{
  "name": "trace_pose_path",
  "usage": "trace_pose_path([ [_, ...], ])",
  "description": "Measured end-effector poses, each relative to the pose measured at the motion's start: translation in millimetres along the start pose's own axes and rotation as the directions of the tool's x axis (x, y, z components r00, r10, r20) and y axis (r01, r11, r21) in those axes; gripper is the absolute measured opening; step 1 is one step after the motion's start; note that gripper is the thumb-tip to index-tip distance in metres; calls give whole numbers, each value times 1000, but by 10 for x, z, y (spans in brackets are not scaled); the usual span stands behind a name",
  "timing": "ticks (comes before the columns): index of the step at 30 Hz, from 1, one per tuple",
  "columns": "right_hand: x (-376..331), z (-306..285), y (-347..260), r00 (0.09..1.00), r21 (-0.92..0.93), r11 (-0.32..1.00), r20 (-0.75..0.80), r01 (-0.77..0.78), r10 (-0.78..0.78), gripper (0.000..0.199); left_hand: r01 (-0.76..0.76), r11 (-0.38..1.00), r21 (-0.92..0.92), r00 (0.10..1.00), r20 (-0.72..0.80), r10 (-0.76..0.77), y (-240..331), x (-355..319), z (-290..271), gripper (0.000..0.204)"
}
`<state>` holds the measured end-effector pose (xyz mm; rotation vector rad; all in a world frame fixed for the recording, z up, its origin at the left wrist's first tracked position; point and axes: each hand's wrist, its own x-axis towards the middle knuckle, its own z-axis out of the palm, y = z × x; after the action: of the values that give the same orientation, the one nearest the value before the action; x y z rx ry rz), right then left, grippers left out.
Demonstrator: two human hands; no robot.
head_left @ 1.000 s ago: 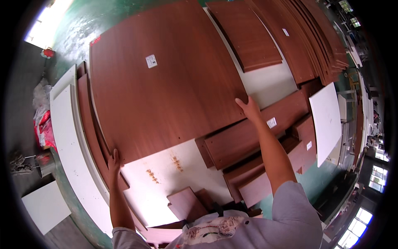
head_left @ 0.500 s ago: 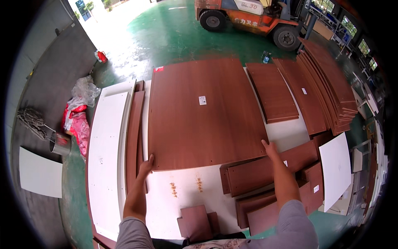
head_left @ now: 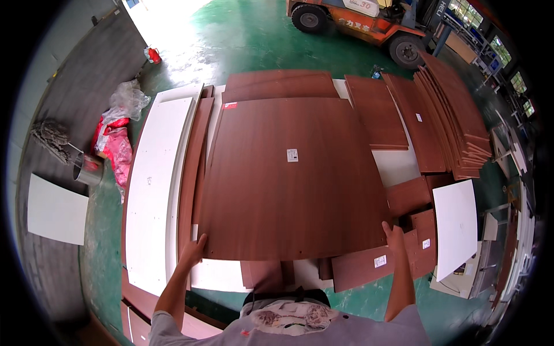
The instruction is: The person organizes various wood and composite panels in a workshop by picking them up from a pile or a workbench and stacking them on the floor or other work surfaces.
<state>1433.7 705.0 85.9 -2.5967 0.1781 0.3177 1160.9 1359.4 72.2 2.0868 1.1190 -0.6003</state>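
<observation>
A large reddish-brown wood panel point(head_left: 277, 196) is held by its near corners, with a white label mid-surface and a red sticker at its far left corner. My left hand point(head_left: 194, 250) grips the near left corner, thumb on top and fingers hidden beneath. At the near right corner my right hand point(head_left: 395, 235) holds the edge the same way. Beyond the panel's far edge another brown panel point(head_left: 280, 83) shows, partly covered. Smaller brown boards point(head_left: 264, 274) stick out below the near edge, close to my body.
Long white panels point(head_left: 158, 167) and narrow brown strips point(head_left: 191, 167) lie left. Brown panels point(head_left: 378, 112) and a leaning stack point(head_left: 453, 115) stand right, near a white sheet point(head_left: 456, 225). An orange forklift point(head_left: 363, 23) is parked behind. Plastic wrapping point(head_left: 120, 144) lies on the floor left.
Both hands have pulled the large panel toward my body. Its far edge has moved nearer, uncovering another brown panel behind it. My view has shifted slightly.
</observation>
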Motion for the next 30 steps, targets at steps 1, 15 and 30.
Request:
trace_pose_path([
  [1,-330,-67,-24,997,60,997,57,-46,43,63,36,999,21,998,52,-37,-206,-195,2,90],
  [15,-2309,345,552,949,-54,951,60,-305,308,78,275,951,-137,863,472,-181,-1016,-724,139,92],
  [30,-2010,327,519,767,-41,814,310,-580,562,92,-102,814,-572,979,85,183,1394,2377,144,84],
])
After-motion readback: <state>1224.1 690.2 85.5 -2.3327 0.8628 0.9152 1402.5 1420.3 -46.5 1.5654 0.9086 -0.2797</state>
